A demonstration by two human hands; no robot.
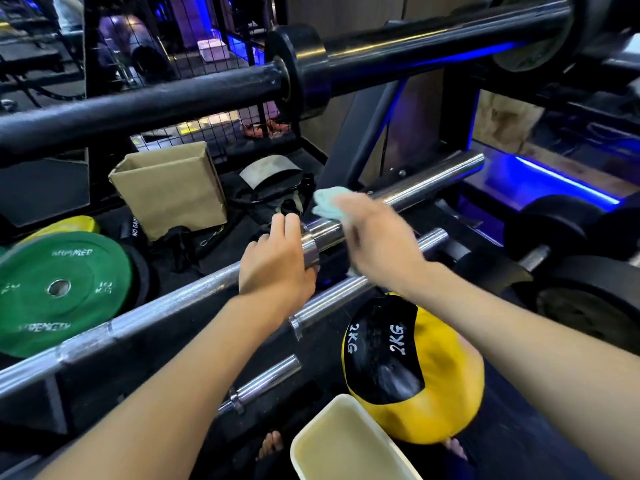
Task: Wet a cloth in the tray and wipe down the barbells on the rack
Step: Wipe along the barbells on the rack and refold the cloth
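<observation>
I am looking down at a rack of chrome barbells running from lower left to upper right. My left hand (277,261) is curling over the top of the nearest raised barbell (408,194), gripping it right at the collar where the thin shaft meets the thick sleeve. My right hand (374,233) is holding a pale green cloth (327,202) bunched against that sleeve, just beyond my left hand; the hand is blurred. A cream tray (301,452) is sitting low in front of me, close to my bare toes. Touching the tray's far side is lying a yellow and black ball (433,375) marked 2KG. Green weight plates (65,289) are lying at the left, near a cardboard box (169,192).
</observation>
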